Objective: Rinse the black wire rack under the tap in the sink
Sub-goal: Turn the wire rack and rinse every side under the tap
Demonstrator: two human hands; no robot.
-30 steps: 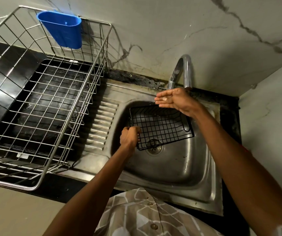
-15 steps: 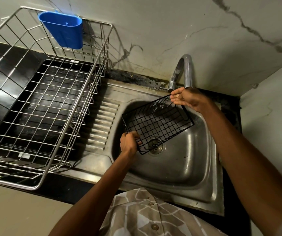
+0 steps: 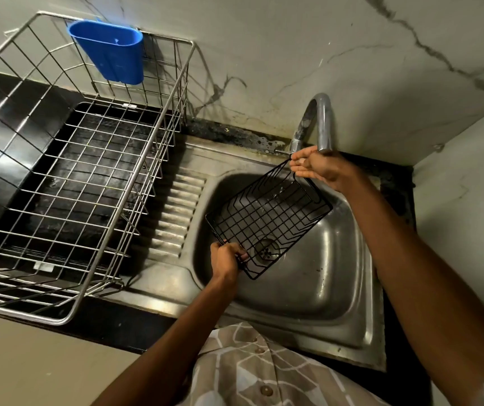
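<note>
- Head view: a black rectangular wire rack [image 3: 267, 218], a shallow tray of thin coated wire with a square-grid floor and low upturned sides, sits in the middle of the frame, held above the basin of a stainless steel sink [image 3: 331, 276].
- The grid is open enough that the round drain strainer [image 3: 267, 251] shows through it near the rack's lower end.
- A few pale glints of water show on the wires towards its upper end.
- The rack's long axis runs on a diagonal, from lower left to upper right of the frame; the upper right end lies just below the spout, and the whole rack is tilted.
- The left hand [image 3: 226, 259], at the centre of the frame, has its fingers curled round the rim at the rack's lower left end.
- The right hand [image 3: 320, 167], right of centre in the upper half, has relaxed, nearly straight fingers cupped palm-up at the rack's far corner, touching the rim directly beneath the mouth of the curved chrome tap [image 3: 321, 124].
- In the left half of the frame a large silver wire dish basket [image 3: 159, 148] stands on a black tray, beside the sink's ribbed drainer.
- A blue plastic cutlery holder [image 3: 112, 51] hangs on the basket's far rim, at upper left.
- A patterned beige shirt [image 3: 252, 364] fills the bottom centre.
</note>
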